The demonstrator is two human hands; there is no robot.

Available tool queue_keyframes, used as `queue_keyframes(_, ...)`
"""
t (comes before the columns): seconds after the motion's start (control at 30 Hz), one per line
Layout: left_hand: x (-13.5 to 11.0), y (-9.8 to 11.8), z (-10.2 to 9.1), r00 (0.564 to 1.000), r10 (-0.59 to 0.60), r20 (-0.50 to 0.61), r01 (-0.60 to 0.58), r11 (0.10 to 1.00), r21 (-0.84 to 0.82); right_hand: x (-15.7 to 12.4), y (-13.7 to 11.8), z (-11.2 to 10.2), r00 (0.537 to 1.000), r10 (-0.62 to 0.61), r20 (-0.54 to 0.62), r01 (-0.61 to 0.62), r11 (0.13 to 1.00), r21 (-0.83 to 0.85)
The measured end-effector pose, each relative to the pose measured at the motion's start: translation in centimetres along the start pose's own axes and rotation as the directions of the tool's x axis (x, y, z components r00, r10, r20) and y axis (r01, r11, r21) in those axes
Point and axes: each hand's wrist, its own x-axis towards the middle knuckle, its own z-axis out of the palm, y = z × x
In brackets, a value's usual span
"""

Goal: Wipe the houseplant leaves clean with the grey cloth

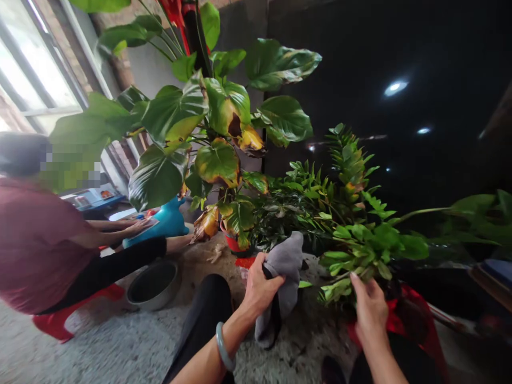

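Observation:
My left hand (262, 285), with a pale bangle (224, 346) on the wrist, is closed around a bunched grey cloth (286, 261) with a black patch. The cloth hangs below the fingers over the floor. To its right, my right hand (370, 306) is closed at the lower leaves of a low green potted plant (364, 242), with thumb and fingers on a leaf. Red wrapping (414, 314) shows beneath this plant, partly behind my right wrist. A tall plant with big leaves (218, 160), several browned and yellowed, stands in a red pot (234, 240) beyond my left hand.
On the left a person (44, 240) sits on a red stool (76, 312), hands at a blue object (166, 224). A grey basin (154, 285) stands on the concrete floor (120, 346). Darker bushy plants (296, 208) line a glossy black wall (360, 64). My knee (204, 320) is below.

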Motion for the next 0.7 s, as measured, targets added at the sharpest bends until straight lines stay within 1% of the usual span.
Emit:
queue_keyframes(0.03,-0.2,-0.1,0.0,1.0,-0.001,-0.026,0.0,1.0,-0.012,-1.6,-0.5,-0.4,0.998,-0.027,-0.062,0.026,1.0,-0.016)
queue_keyframes(0.07,-0.5,-0.2,0.1,0.999,0.002,-0.046,-0.003,1.0,-0.025,-3.4,-1.1,-0.7,0.995,-0.026,-0.097,0.024,0.999,-0.026)
queue_keyframes(0.1,-0.8,-0.2,0.2,0.998,0.009,-0.061,-0.011,0.999,-0.039,-5.2,-1.7,-0.8,0.998,-0.016,-0.068,0.015,1.0,-0.021)
queue_keyframes(0.13,-1.2,-0.2,0.5,0.997,0.02,-0.07,-0.024,0.998,-0.054,-7.0,-2.3,-0.8,0.999,0.01,0.03,-0.01,1.0,-0.015)
queue_keyframes(0.17,-1.6,-0.2,0.8,0.997,0.039,-0.074,-0.044,0.997,-0.069,-8.5,-2.8,-0.6,0.987,0.049,0.155,-0.047,0.999,-0.014)
queue_keyframes(0.23,-2.8,-0.3,1.6,0.989,0.129,-0.075,-0.136,0.987,-0.091,-10.8,-3.7,0.3,0.922,0.115,0.369,-0.115,0.993,-0.023)
queue_keyframes(0.27,-3.5,-0.4,2.1,0.975,0.209,-0.078,-0.216,0.972,-0.092,-11.4,-4.0,0.9,0.891,0.126,0.436,-0.13,0.991,-0.022)
queue_keyframes(0.3,-4.1,-0.6,2.6,0.949,0.306,-0.076,-0.312,0.946,-0.085,-11.7,-4.2,1.4,0.875,0.126,0.468,-0.136,0.991,-0.012)
queue_keyframes(0.37,-5.4,-1.1,3.4,0.861,0.504,-0.066,-0.507,0.86,-0.06,-11.8,-4.6,2.2,0.874,0.135,0.467,-0.158,0.987,0.011)
queue_keyframes(0.4,-5.8,-1.3,3.7,0.817,0.573,-0.059,-0.576,0.816,-0.047,-11.6,-4.6,2.4,0.876,0.157,0.456,-0.188,0.982,0.022)
queue_keyframes(0.43,-6.2,-1.4,3.9,0.787,0.614,-0.053,-0.616,0.787,-0.035,-11.5,-4.7,2.4,0.877,0.189,0.442,-0.227,0.973,0.035)
queue_keyframes(0.47,-6.5,-1.5,4.1,0.776,0.629,-0.049,-0.631,0.775,-0.026,-11.3,-4.6,2.4,0.879,0.222,0.422,-0.266,0.963,0.048)
queue_keyframes(0.5,-6.6,-1.6,4.3,0.777,0.627,-0.046,-0.629,0.777,-0.023,-11.2,-4.4,2.3,0.884,0.247,0.398,-0.294,0.954,0.062)
queue_keyframes(0.57,-6.7,-1.6,4.4,0.807,0.59,-0.028,-0.591,0.806,-0.035,-11.0,-3.8,1.9,0.903,0.255,0.346,-0.303,0.948,0.092)
queue_keyframes(0.63,-6.7,-1.6,4.6,0.848,0.53,-0.001,-0.529,0.846,-0.073,-10.8,-2.9,1.5,0.922,0.233,0.31,-0.271,0.958,0.088)
queue_keyframes(0.7,-6.6,-1.7,4.7,0.893,0.448,0.03,-0.442,0.888,-0.126,-10.4,-2.0,1.2,0.929,0.193,0.317,-0.222,0.973,0.06)
